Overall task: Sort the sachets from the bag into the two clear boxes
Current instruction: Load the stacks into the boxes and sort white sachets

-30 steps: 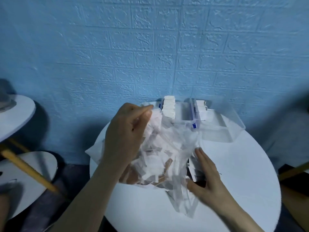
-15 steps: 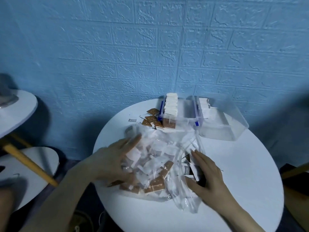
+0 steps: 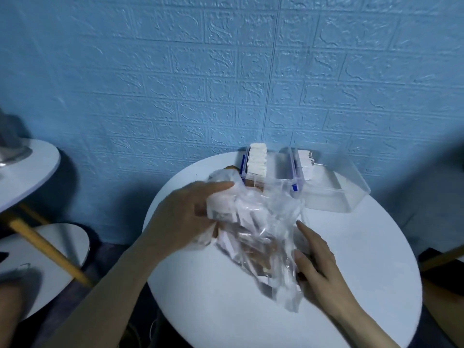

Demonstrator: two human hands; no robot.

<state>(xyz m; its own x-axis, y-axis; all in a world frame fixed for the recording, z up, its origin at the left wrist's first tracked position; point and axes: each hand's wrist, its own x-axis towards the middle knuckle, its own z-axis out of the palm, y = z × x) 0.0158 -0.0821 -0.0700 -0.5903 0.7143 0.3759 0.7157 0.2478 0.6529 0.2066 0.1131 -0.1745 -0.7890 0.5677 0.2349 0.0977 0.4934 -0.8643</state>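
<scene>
The left hand reaches in from the left and grips the top of the clear plastic bag, fingers curled round it. The bag, full of white and brown sachets, sits mid-table, touching the left clear box. The right hand lies against the bag's right side with straight fingers. The right clear box sits near the round white table's far edge. Any writing is too blurred to read.
</scene>
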